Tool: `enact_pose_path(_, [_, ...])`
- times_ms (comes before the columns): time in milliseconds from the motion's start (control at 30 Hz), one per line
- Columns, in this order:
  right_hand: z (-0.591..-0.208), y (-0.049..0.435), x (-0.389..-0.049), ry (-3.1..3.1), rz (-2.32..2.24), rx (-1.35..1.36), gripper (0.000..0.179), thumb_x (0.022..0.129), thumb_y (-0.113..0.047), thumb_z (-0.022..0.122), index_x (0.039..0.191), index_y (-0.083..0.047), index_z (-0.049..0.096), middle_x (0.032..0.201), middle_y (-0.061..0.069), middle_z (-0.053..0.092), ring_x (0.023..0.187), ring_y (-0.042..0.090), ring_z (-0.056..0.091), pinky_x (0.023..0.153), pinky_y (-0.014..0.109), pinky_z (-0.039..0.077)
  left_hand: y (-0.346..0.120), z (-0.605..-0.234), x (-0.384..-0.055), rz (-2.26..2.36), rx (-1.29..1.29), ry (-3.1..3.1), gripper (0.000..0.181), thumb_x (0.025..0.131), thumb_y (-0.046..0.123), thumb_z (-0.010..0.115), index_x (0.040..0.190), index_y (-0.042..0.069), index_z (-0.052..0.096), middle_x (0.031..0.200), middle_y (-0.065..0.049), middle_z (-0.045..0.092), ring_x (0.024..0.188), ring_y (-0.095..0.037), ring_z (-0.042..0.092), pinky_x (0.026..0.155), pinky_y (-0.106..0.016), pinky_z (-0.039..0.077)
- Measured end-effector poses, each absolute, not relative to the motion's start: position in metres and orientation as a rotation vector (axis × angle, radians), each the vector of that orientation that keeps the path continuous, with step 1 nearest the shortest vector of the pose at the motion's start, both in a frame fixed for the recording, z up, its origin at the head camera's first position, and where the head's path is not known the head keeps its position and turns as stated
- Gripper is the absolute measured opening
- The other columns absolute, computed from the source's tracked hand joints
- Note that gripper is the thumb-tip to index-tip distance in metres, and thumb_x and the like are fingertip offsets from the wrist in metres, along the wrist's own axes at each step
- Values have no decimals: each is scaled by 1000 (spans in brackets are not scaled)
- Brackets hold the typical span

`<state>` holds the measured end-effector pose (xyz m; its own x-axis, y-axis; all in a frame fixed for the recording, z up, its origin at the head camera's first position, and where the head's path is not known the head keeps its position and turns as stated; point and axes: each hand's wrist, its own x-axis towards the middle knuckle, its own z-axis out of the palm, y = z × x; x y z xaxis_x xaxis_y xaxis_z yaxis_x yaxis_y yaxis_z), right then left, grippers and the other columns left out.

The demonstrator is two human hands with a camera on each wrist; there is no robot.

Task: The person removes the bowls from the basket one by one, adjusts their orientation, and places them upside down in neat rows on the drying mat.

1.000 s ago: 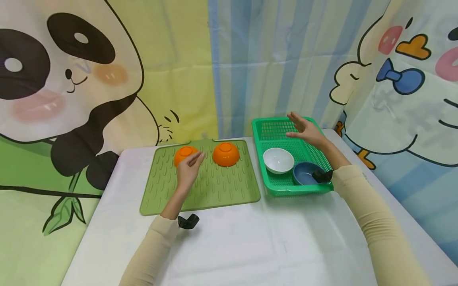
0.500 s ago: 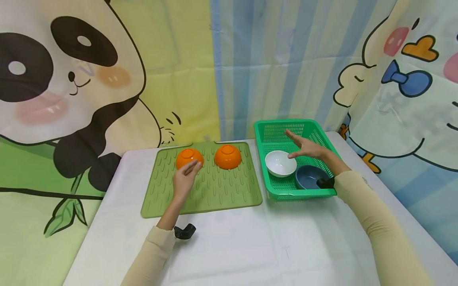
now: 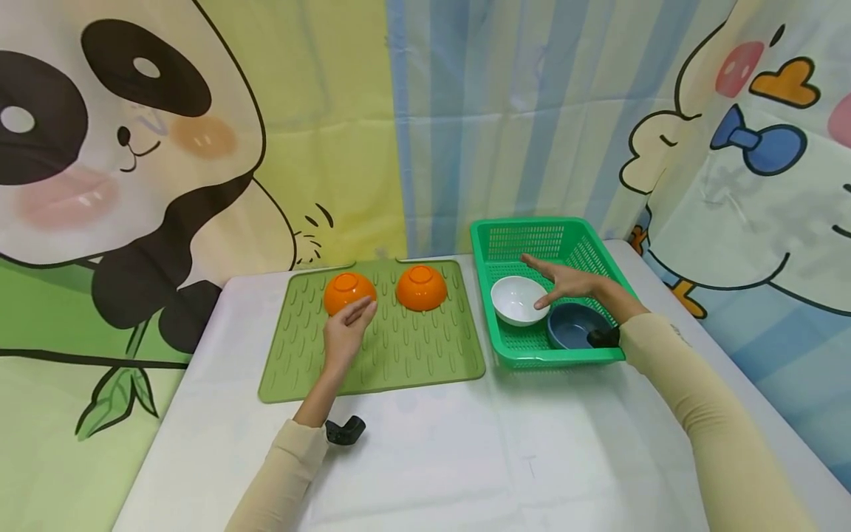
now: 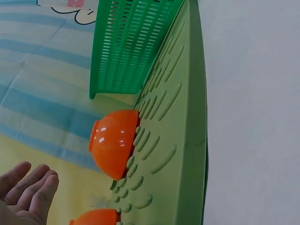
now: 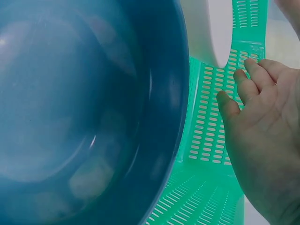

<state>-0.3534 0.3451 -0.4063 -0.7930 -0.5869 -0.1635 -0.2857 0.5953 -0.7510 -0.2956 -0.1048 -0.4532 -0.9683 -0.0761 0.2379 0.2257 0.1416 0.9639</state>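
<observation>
"What is under the right hand?"

"A white bowl, round, glossy and plain, sitting upright. The right hand hangs over it with thumb and fingers spread well apart, gripping nothing. I can't tell whether the thumb touches the rim."

"Where does the bowl sit?"

"In a green plastic basket with slotted walls, towards its near left part. A dark blue bowl, also upright, is just beside it in the same basket."

"And the left hand?"

"Over a ridged green mat, near an orange bowl turned upside down. Its fingers lie close together, holding nothing. A second orange bowl, also upside down, sits to the right on the mat."

"Anything hard to make out?"

"A black wrist device covers part of the blue bowl. Seen from the right wrist, the blue bowl runs off the edge and partly hides the white one."
</observation>
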Motion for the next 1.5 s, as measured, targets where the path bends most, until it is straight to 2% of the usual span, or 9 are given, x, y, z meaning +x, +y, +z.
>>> enact_pose_path(167, [-407,343,-353,2433,-1013,-707,106,78,-18,76,148,-11,-3,153,14,-4,139,33,-5,105,64,7,-104,-459,-297,-1921,-153,-2223,46,82,42,67,114,10,66,107,-6,67,99,-15,62,81,-25,52])
enact_pose_path(433, [-412,340,-354,2456,-894,-735,107,75,-20,78,148,-6,2,153,18,0,138,38,0,105,63,13,-104,-478,-300,-1870,-117,-2398,39,82,41,68,110,14,68,105,-4,67,97,-15,63,81,-31,53])
enact_pose_path(733, [-411,336,-349,2477,-818,-688,107,74,-20,79,149,-8,3,152,19,0,137,41,2,104,63,18,-104,-488,-303,-1807,-117,-2456,36,82,39,69,108,14,69,103,-4,68,93,-17,64,77,-32,54])
enact_pose_path(1000, [-410,334,-348,2471,-784,-631,114,68,-30,83,149,-11,6,153,18,1,136,42,5,103,64,20,-102,-490,-305,-1810,-140,-2445,32,82,34,70,106,13,70,101,-4,68,92,-16,64,77,-34,54])
enact_pose_path(1167, [-411,334,-347,2462,-773,-604,115,66,-30,84,149,-12,6,152,20,1,136,43,4,103,64,18,-103,-492,-305,-1807,-115,-2464,38,83,38,69,110,11,68,102,-5,68,92,-17,64,74,-31,54])
enact_pose_path(1333, [-414,334,-348,2466,-754,-617,116,66,-30,84,149,-10,6,152,20,2,136,43,5,103,64,20,-108,-490,-307,-1827,-29,-2414,43,85,38,66,114,8,65,102,-9,68,87,-23,65,65,-25,53])
enact_pose_path(1500, [-413,333,-347,2461,-757,-615,114,67,-30,84,149,-10,7,151,21,3,135,44,7,102,64,22,-118,-488,-313,-1829,40,-2258,37,83,35,68,106,7,66,94,-12,69,82,-26,66,59,-20,52])
